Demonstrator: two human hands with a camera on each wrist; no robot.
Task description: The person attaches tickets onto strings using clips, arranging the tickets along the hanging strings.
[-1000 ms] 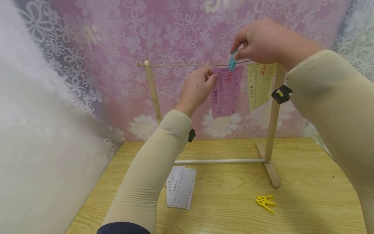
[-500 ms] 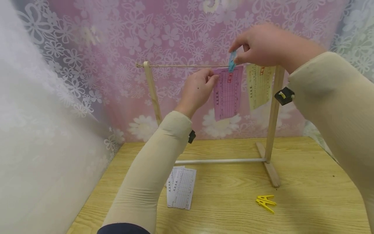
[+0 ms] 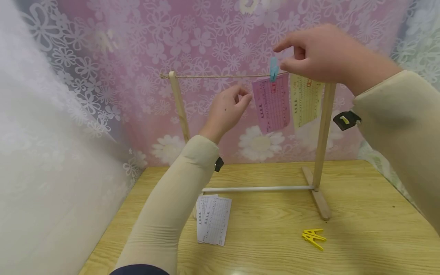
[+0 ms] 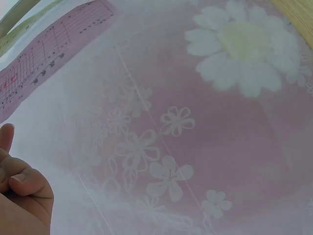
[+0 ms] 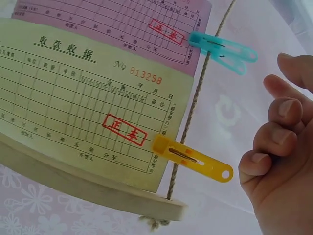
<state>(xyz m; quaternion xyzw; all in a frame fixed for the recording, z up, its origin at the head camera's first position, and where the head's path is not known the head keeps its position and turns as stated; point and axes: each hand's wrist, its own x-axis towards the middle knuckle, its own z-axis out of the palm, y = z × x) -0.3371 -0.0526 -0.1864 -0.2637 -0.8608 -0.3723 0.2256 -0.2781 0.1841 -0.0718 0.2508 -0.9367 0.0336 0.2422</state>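
A pink receipt slip hangs from the twine, clipped by a light-blue clothespin. Beside it a yellow receipt slip hangs from the same twine under a yellow-orange clothespin. My right hand is just right of the blue clothespin, thumb and forefinger spread apart and holding nothing. To the left of the pink slip is my left hand, its fingers loosely bent and apart from the paper. The left wrist view shows a gap between those fingers and the pink slip.
A wooden frame with an upright post and a white lower bar carries the twine. White receipt slips lie on the wooden table by my left forearm. A yellow clothespin lies at right. A floral curtain hangs behind.
My right hand has let go of the blue clothespin and drawn slightly right. My left hand has released the pink slip's edge and moved left; the slip hangs tilted from the clothespin.
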